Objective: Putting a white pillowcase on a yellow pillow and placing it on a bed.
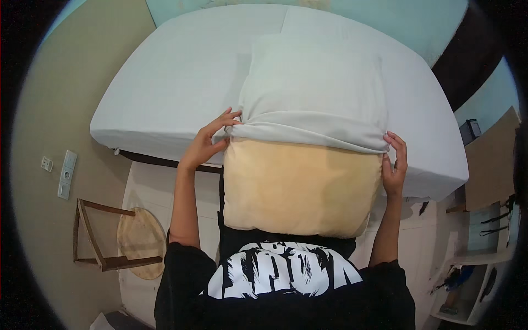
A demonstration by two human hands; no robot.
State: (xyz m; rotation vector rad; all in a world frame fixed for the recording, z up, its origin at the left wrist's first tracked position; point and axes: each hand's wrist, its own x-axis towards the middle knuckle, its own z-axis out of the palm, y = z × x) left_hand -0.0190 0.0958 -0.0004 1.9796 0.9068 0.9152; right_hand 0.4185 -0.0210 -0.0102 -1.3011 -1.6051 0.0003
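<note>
A yellowish pillow (300, 190) lies in front of my body, its far part inside a pale white pillowcase (316, 82). The case's open edge is bunched in folds across the pillow, so the near part of the pillow is bare. At the left end of that edge, my left hand (213, 135) is closed on the pillowcase, thumb below and fingers above. My right hand (396, 159) grips the right end of the same edge, close against the pillow's side. The far part of the pillowcase rests on a bed (176, 82) with a white sheet.
A wooden stool (140, 242) lies tipped over on the tiled floor at the left, near a wall with a socket panel (67, 175). To the right stands a shelf unit (467, 297) with several items. A brown board (489, 159) leans above it.
</note>
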